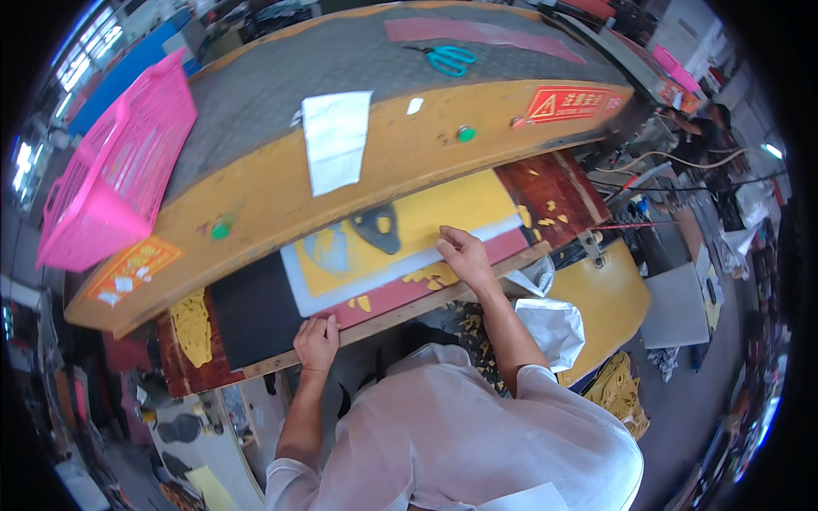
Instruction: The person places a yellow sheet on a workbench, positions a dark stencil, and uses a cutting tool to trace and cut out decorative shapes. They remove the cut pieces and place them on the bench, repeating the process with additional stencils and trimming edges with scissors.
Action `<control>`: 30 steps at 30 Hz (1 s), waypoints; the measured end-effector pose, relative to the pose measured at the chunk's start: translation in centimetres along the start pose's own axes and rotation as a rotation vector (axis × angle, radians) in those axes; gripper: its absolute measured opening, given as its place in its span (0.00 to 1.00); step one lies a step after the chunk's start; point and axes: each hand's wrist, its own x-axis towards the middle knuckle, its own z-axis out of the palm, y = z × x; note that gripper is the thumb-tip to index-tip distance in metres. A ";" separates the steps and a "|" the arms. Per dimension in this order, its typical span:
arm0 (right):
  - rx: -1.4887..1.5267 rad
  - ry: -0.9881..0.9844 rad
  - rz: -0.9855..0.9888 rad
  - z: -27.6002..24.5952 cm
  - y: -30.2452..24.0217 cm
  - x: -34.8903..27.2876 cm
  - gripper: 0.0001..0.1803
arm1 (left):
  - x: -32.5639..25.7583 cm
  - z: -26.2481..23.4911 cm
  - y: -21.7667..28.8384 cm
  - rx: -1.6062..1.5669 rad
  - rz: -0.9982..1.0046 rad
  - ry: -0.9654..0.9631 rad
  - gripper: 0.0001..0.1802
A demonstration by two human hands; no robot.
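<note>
A yellow sheet [443, 203] lies on a white board [383, 279], over a dark red pad [503, 248] under the press beam. On the sheet sits a flat, dark grey rounded piece [375, 228] with an opening that shows yellow; a pale smeared patch is beside it. My right hand [464, 255] is over the board's near right part, fingers curled together; what they pinch, if anything, is hidden. At the board's near left corner, my left hand [316, 342] has its fingers bent over the edge of the pad. Its grip is partly hidden.
The orange-brown press beam [409, 128] with green buttons spans just beyond my hands. On top are a pink basket [128, 162], teal-handled scissors [450, 60] and a pink strip [477, 32]. Yellow scraps [192, 328] lie at the left, and a white bag [552, 330] hangs right.
</note>
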 end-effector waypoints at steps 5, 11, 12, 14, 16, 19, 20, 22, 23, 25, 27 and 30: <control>0.143 0.408 -0.050 -3.6 -3.3 8.8 0.33 | 5.9 4.2 -1.6 0.162 -0.030 0.086 0.14; 0.064 0.234 -0.183 -1.1 -3.2 14.5 0.43 | 12.7 7.6 -5.2 0.172 0.087 0.206 0.15; 0.038 0.229 -0.164 -0.6 -1.9 13.2 0.39 | 12.9 7.9 -5.4 0.191 -0.029 0.081 0.18; -0.154 0.163 -0.298 0.8 0.8 11.3 0.29 | 13.3 8.4 -5.5 0.272 -0.068 0.075 0.20; -0.247 -0.037 -0.388 2.5 3.3 10.1 0.15 | 13.1 8.8 -5.7 0.324 -0.093 -0.002 0.21; -0.495 0.006 -0.591 4.3 5.5 9.4 0.13 | 12.9 8.7 -6.0 0.328 -0.118 -0.012 0.21; -0.476 0.044 -0.593 4.7 5.9 9.5 0.13 | 12.9 8.7 -6.1 0.325 -0.125 -0.021 0.21; -0.440 0.087 -0.604 5.2 6.3 9.5 0.13 | 13.0 8.6 -6.1 0.322 -0.147 -0.032 0.21; -0.419 0.113 -0.609 5.2 6.4 9.5 0.13 | 13.1 8.5 -6.0 0.319 -0.128 -0.010 0.21; -0.457 0.116 -0.588 5.1 6.5 9.5 0.12 | 13.1 8.5 -5.5 0.325 -0.117 0.010 0.21; -0.502 0.090 -0.596 4.9 6.6 9.3 0.11 | 12.9 8.5 -5.1 0.252 -0.019 0.140 0.16; -0.429 0.113 -0.654 4.6 6.5 8.6 0.09 | 12.2 8.0 -4.8 0.272 -0.069 0.117 0.12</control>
